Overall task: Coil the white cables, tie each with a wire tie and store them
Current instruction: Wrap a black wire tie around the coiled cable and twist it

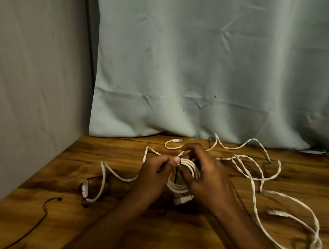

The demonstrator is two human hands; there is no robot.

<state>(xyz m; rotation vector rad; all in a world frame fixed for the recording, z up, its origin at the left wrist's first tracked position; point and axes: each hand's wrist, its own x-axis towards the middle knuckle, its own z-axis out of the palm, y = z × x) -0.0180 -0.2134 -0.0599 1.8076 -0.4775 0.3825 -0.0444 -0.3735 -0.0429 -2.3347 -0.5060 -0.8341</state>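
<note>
The coiled white cable (184, 175) is held above the middle of the wooden table (120, 152). The left hand (155, 171) pinches a black wire tie (176, 174) against the coil; the right hand (207, 172) curls its fingers around the coil. Loose white cables (256, 178) sprawl at three o'clock, another cable (104, 174) at nine. A spare tie (47, 204) lies at eight o'clock.
</note>
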